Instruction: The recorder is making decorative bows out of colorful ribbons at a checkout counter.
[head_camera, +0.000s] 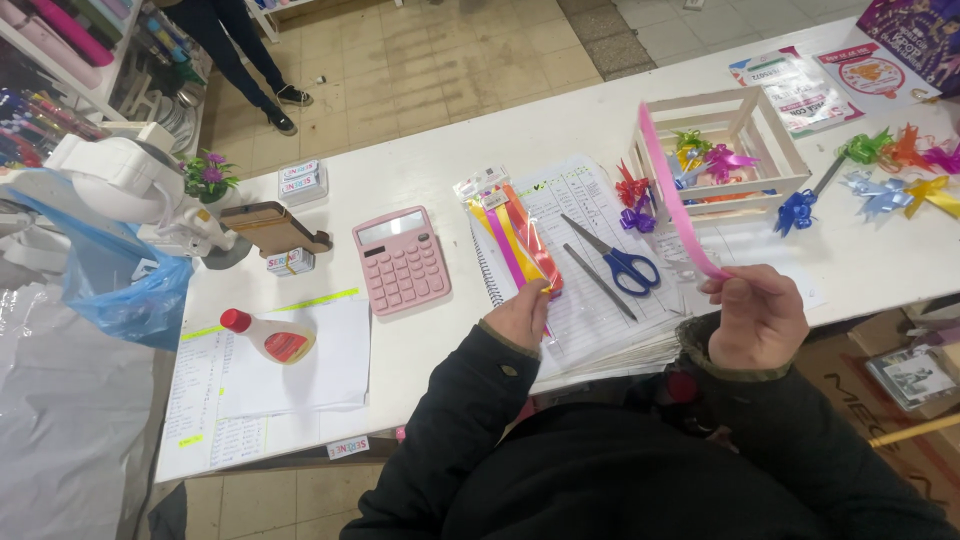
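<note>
My right hand (755, 315) pinches one end of a pink ribbon strip (668, 190) that rises up and away over the table. Resting at the near edge, my left hand (520, 315) holds down a clear packet of coloured ribbon strips (515, 235), pink, yellow and orange. The packet lies on an open spiral notebook (590, 215). Blue-handled scissors (615, 258) lie open on the notebook between my hands. A small wooden crate (775, 135) with ribbon bows stands behind the pink strip.
A pink calculator (402, 260) sits left of the notebook. A glue bottle with a red cap (268, 337) lies on papers. Loose bows (900, 170) lie at the right. A phone on a stand (272, 228) and a blue bag (110, 280) are at left. A person's legs (240, 55) stand beyond.
</note>
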